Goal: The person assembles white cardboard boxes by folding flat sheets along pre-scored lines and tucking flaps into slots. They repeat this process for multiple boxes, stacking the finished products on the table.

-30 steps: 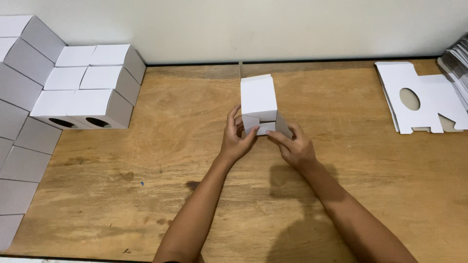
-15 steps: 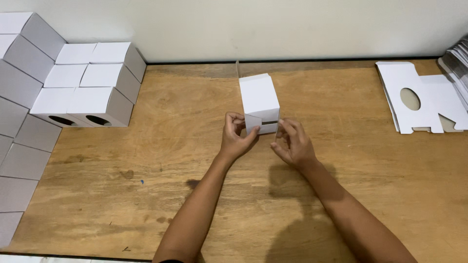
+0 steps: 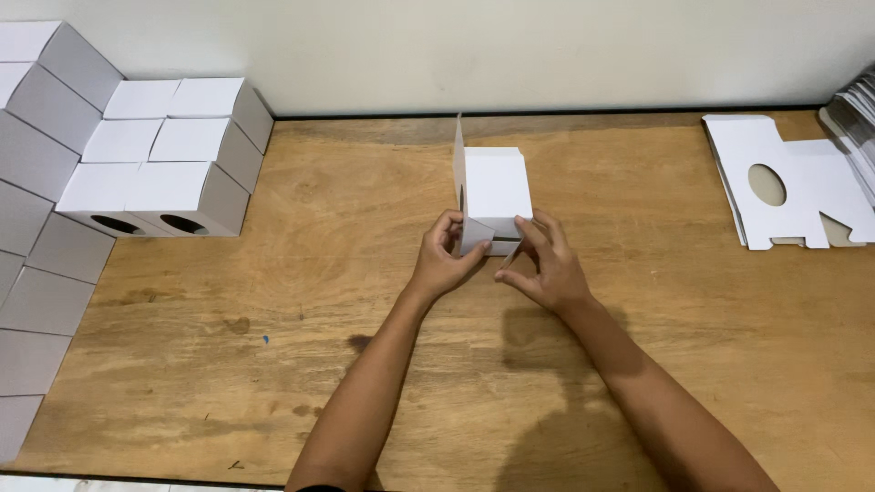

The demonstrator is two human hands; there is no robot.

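A small white cardboard box (image 3: 495, 185) lies on the wooden table (image 3: 319, 301), with one flap standing up along its left side. My left hand (image 3: 444, 260) pinches the near left end flap of the box. My right hand (image 3: 545, 264) holds the near right corner, fingers on the end flaps. Both hands are at the end of the box that faces me.
Several folded white boxes (image 3: 159, 150) are stacked at the left, two with oval holes facing me. More grey-white boxes (image 3: 32, 228) line the far left edge. A pile of flat box blanks (image 3: 793, 182) with an oval cut-out lies at the right.
The box has been turned slightly, and a side flap now stands up on its left. My fingers have shifted on the near end flaps.
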